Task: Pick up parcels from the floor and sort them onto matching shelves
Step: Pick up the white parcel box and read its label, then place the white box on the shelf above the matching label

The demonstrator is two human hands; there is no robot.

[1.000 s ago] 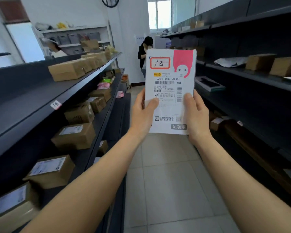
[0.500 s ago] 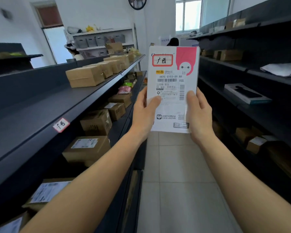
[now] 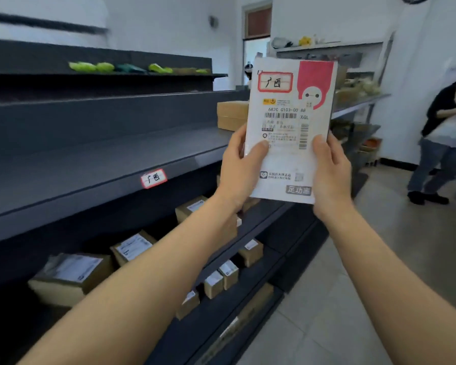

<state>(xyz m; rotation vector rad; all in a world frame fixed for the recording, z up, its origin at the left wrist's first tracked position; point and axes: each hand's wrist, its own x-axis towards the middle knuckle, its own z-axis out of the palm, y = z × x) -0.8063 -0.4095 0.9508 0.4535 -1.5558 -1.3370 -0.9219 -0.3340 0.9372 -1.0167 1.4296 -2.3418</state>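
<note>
Left hand (image 3: 241, 168) and right hand (image 3: 329, 172) grip the flat white-and-pink paper parcel (image 3: 290, 127); its red-framed tag apparently matches the shelf label (image 3: 153, 178) at nine o'clock, so lay it flat there.

We hold both forearms stretched out ahead of us, bare and angled inward toward each other. Our left hand (image 3: 238, 169) and right hand (image 3: 330, 171) are raised level, palms facing each other, thumbs laid forward toward us, with the fingers (image 3: 337, 147) wrapped round behind. Both wrists are straight, and both hands are closed in a grip.
</note>
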